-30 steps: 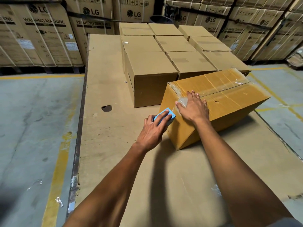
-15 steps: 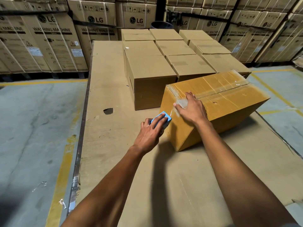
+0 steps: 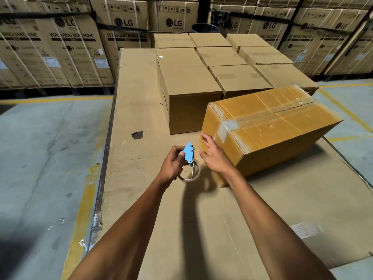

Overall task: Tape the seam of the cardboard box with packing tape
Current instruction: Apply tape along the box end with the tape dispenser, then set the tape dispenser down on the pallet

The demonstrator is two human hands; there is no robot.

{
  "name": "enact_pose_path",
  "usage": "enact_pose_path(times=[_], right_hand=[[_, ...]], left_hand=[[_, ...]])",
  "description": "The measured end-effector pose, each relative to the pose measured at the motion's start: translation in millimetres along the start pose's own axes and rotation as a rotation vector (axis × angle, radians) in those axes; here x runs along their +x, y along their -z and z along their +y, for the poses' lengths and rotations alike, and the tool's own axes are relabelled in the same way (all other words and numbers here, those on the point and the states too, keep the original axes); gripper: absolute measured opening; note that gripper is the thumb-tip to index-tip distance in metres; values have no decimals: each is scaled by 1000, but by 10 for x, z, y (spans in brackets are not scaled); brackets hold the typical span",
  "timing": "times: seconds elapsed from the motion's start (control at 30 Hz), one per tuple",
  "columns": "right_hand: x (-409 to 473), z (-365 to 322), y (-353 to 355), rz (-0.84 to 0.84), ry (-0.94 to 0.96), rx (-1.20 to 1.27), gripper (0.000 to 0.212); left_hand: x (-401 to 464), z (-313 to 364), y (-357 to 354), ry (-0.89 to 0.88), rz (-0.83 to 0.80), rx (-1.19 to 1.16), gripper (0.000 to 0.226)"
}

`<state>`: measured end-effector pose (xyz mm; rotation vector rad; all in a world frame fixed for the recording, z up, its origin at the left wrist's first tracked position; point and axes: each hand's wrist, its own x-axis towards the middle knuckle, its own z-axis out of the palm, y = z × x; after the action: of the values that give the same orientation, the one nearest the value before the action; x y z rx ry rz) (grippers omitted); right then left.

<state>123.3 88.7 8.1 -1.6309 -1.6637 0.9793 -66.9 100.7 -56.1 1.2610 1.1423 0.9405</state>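
Note:
A yellowish cardboard box lies at an angle on the cardboard-covered platform, with clear tape along its top seam and down over its near end. My left hand grips a blue tape dispenser with a nearly spent roll of clear tape hanging under it, held just off the box's near corner. My right hand hovers beside that corner, fingers spread, holding nothing; whether its fingertips touch the box I cannot tell.
Several plain brown boxes stand in rows behind the yellowish one. The platform has a small hole to the left. Concrete floor with yellow lines lies on both sides; stacked washing-machine cartons line the back.
My right hand has come off the tape on the box's end and drawn back. My left hand has pulled the dispenser away from the box, so the roll now shows.

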Motion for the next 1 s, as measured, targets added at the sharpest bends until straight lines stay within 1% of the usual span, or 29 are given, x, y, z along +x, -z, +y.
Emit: enact_pose_path(times=[0.07, 0.1, 0.2, 0.3, 0.37, 0.47, 0.53, 0.6, 0.67, 0.73, 0.83, 0.9, 1.0], right_hand=[[84, 34, -44, -100, -170, 291, 79], [97, 52, -77, -139, -236, 368, 81], [99, 144, -242, -232, -364, 478, 76], [138, 325, -436, -238, -448, 513, 63], [161, 440, -544, -202, -494, 513, 54], [204, 580, -653, -123, -586, 521, 47], [219, 651, -726, -63, -639, 503, 43], [262, 727, -805, -12, -675, 516, 29], [286, 787, -881, 16, -699, 485, 17], [324, 856, -942, 11, -714, 396, 18], [348, 869, -979, 27, -703, 291, 32], [353, 787, -968, 27, -702, 242, 39], [365, 647, -907, -38, -704, 102, 46]], left_hand=[[9, 16, 118, 130, -81, -72, 28], [8, 22, 166, 165, -124, -77, 31], [-36, 0, 271, 283, -192, -45, 27], [-59, -142, 343, 371, -211, -74, 29], [-38, -268, 368, 419, -192, -125, 32], [-6, -321, 391, 546, -99, -198, 49], [48, -378, 428, 560, -77, -176, 57], [125, -478, 468, 544, -26, -142, 61], [164, -545, 500, 527, 21, -93, 72], [190, -588, 520, 521, 63, -14, 81], [180, -573, 485, 468, 166, 90, 72], [197, -577, 471, 451, 200, 206, 67], [191, -479, 463, 438, 222, 310, 73]])
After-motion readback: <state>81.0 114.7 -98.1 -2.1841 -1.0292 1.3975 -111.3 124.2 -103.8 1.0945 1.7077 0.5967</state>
